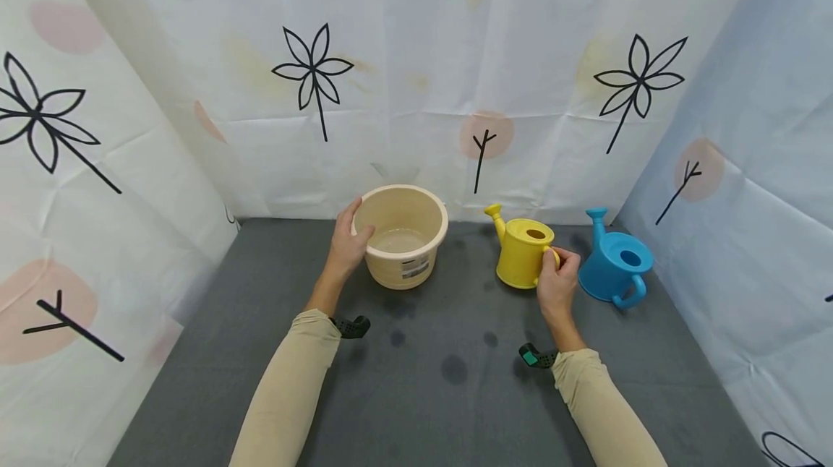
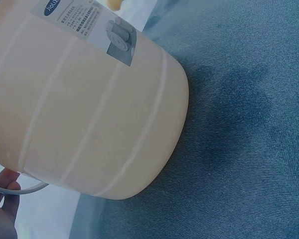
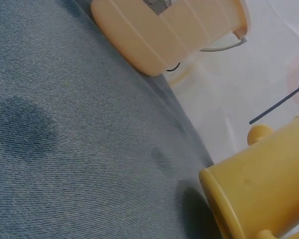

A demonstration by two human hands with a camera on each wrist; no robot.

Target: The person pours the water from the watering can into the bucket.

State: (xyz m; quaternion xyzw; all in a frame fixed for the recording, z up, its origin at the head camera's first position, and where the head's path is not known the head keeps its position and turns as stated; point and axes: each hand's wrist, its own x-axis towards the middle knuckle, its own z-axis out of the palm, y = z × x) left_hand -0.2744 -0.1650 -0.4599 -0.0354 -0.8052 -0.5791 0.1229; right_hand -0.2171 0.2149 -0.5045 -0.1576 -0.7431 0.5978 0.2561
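A cream plastic bucket [image 1: 406,254] stands at the back of the grey table, a printed label on its front. My left hand [image 1: 348,239] grips its left rim, the thumb over the edge and the fingers along the outer side. In the left wrist view, fingertips [image 2: 10,191] show beside the bucket's thin pale handle [image 2: 32,189]. To the right, my right hand [image 1: 558,279] holds the handle of a yellow watering can [image 1: 517,257], whose spout points up and left. In the right wrist view the can [image 3: 264,184] shows its side and base, while the hand is mostly out of frame.
A blue watering can [image 1: 612,268] stands just right of my right hand, its handle toward me. White patterned cloth [image 1: 403,149] walls the table [image 1: 423,395] at the back and both sides. Dark spots mark the grey tabletop before the bucket.
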